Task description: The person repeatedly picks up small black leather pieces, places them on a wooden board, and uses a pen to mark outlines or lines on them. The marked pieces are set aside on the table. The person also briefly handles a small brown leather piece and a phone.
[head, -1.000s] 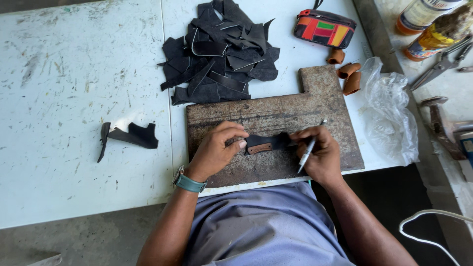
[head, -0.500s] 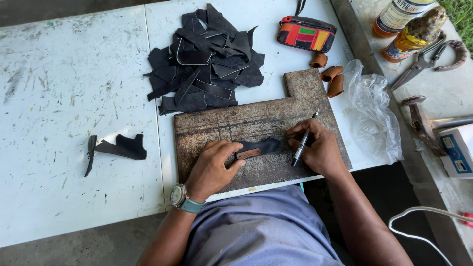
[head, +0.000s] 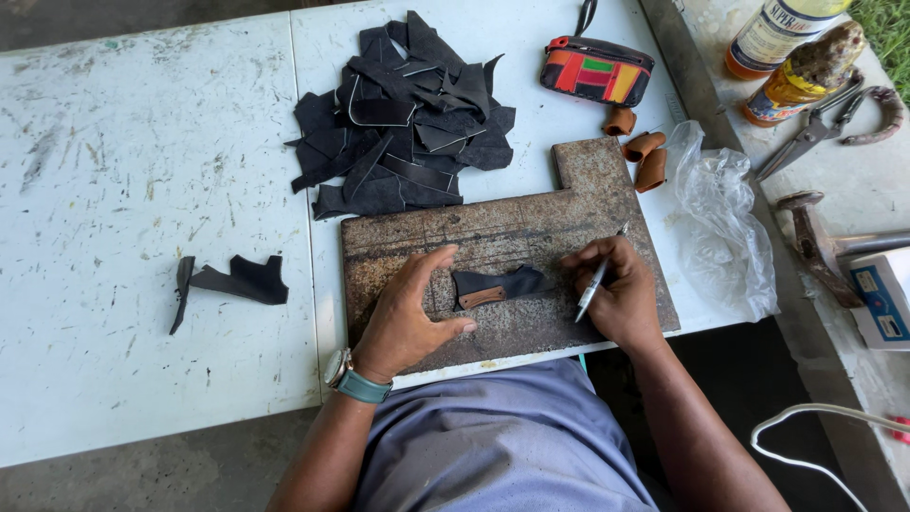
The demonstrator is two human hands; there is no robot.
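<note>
A small black leather piece point(head: 502, 283) lies on a rusty metal plate point(head: 493, 228), with a small brown template point(head: 482, 297) on top of it. My left hand point(head: 409, 318) rests on the plate just left of the piece, its fingers curved and apart, thumb near the template; it wears a watch with a teal strap. My right hand point(head: 616, 294) sits at the piece's right end and grips a thin silver pen point(head: 597, 280), tip pointing down toward the plate.
A heap of black leather scraps point(head: 403, 118) lies behind the plate. Two black offcuts point(head: 232, 282) lie at left. A colourful pouch point(head: 597, 71), brown leather bits point(head: 645, 152) and a clear plastic bag point(head: 725, 223) are at right; bottles, pliers and a hammer stand on the side ledge.
My left hand has lifted its fingers off the leather piece and opened, uncovering the piece and template. My right hand with the pen has shifted slightly right.
</note>
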